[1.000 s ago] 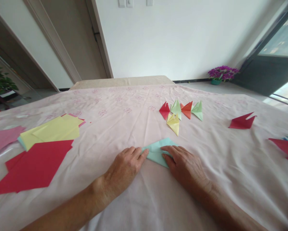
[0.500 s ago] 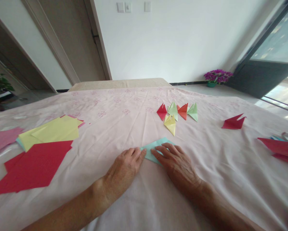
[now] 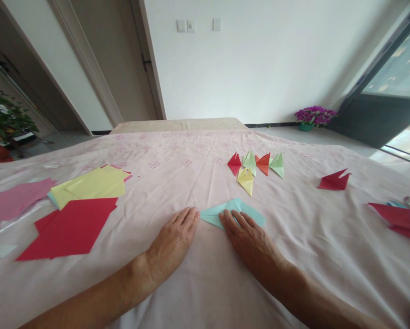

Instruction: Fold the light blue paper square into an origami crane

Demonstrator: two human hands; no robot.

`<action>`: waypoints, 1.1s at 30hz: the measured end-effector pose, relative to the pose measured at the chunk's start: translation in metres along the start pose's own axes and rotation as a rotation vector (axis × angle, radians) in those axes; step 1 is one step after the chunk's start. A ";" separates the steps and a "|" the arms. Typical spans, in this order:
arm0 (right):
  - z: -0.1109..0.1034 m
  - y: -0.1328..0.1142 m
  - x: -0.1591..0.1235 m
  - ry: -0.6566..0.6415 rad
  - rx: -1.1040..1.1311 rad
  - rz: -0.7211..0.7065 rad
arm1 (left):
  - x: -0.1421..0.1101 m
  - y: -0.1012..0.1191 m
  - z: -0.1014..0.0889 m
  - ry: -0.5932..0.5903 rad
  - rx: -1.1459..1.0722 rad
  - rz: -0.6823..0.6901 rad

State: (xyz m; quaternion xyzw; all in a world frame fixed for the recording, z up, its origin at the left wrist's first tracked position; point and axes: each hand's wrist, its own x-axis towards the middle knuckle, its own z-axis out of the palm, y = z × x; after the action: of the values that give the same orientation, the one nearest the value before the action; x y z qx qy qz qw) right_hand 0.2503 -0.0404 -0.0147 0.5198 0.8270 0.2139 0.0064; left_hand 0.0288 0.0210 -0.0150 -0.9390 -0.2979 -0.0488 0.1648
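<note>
Right hand (image 3: 248,235), fingers slightly spread, pins blue paper (image 3: 238,204), apparently to steady it; left hand (image 3: 174,235), fingers together, grips nothing.

Bright daylight fr. R by glass panel (image 3: 398,68), soft shadows, sl. blur, wide-angle edge distortn.

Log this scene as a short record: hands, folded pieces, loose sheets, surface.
Right hand: palm down, fingers on a light-blue folded paper
Left hand: palm down, fingertips at that paper's left tip; contact unclear
Small pointed folded pieces: red paper, two light-green papers, orange-red paper in a row; yellow paper nearer the person
Set apart, right: dark-red folded paper
Loose sheets, left: pink paper sheets, yellow paper sheets, red paper sheets
Surface: pale-pink flower-printed cloth
</note>
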 end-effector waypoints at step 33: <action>-0.014 0.005 -0.049 -0.080 -0.034 0.150 | -0.005 0.009 -0.004 0.024 -0.360 0.013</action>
State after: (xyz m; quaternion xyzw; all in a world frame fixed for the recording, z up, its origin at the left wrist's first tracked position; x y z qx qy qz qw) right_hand 0.2738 -0.0854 -0.0109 0.5884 0.7811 0.2068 0.0319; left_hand 0.0300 0.0104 -0.0150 -0.9546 -0.2765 -0.1113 -0.0020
